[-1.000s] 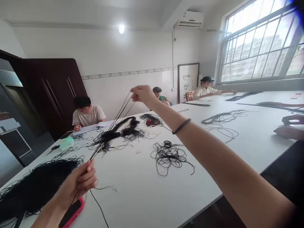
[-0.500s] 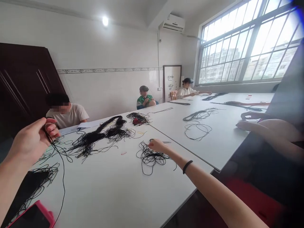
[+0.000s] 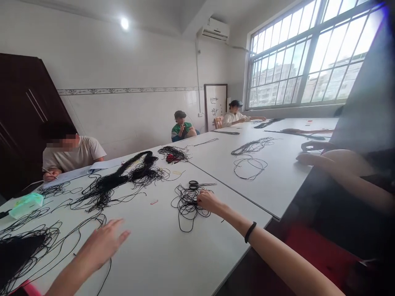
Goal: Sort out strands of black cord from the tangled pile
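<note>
Two bare hands over white table (image 3: 160,246), seen from head camera. Right hand (image 3: 208,201) stretched forward, resting on small tangle of black cord (image 3: 187,205), fingers curled down into the loops; whether pinching a strand or only pressing, cannot tell. Black band (image 3: 250,231) on the right wrist. Black scissors (image 3: 197,184) lying just behind this tangle, near the fingers, not touched. Left hand (image 3: 103,242) low above the table near the front edge, palm down, fingers spread and loose, nothing held; a little blurred. Thin single cord (image 3: 106,273) passing under the left hand toward the table edge. Large dense black cord heap (image 3: 21,255) at far left, close beside the left forearm. Long cord bundle (image 3: 123,179) in the middle of the table, well apart from both hands. Smaller bundle with red piece (image 3: 173,154) further back. Green pack (image 3: 27,204) at left edge. Loose cord loops (image 3: 249,166) on the neighbouring table part, to the right. Seated person with pen over paper (image 3: 69,150) at left side, two more people (image 3: 210,123) at far end by the wall. Another person's arm (image 3: 339,164) resting on the table at right.
</note>
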`<action>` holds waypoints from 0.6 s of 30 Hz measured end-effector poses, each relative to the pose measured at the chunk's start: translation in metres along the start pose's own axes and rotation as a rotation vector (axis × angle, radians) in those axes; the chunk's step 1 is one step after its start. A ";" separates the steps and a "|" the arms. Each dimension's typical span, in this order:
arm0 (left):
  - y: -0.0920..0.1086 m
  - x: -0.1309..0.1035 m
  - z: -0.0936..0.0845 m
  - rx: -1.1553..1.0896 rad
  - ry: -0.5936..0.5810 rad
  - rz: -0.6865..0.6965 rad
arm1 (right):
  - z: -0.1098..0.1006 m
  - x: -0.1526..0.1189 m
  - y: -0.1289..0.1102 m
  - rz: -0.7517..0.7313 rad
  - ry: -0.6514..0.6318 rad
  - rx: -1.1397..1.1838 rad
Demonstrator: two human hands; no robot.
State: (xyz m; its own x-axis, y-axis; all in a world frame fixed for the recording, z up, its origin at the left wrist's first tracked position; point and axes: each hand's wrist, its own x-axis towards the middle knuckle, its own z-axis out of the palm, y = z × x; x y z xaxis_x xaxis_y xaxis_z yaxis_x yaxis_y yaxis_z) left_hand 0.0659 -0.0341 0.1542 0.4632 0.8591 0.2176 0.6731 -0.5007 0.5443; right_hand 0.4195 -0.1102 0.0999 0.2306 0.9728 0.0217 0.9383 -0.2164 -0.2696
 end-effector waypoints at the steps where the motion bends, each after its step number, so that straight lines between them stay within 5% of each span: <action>1: 0.003 -0.007 0.018 0.012 -0.051 0.052 | 0.000 0.000 -0.002 0.003 0.012 0.013; 5: 0.014 -0.039 0.084 -0.005 -0.177 0.236 | -0.009 -0.004 -0.009 0.006 0.065 0.104; 8: 0.008 -0.052 0.108 -0.023 -0.140 0.325 | -0.031 -0.011 -0.011 0.002 0.115 0.187; 18: -0.019 -0.053 0.107 -0.054 0.018 0.361 | -0.108 -0.033 0.010 0.039 0.169 0.355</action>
State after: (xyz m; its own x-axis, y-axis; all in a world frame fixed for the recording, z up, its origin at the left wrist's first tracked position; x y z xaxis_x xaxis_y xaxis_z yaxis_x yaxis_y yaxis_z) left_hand 0.0902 -0.0816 0.0458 0.6550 0.6299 0.4174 0.4364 -0.7662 0.4716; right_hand 0.4488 -0.1533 0.2006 0.3316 0.9305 0.1554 0.7873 -0.1822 -0.5891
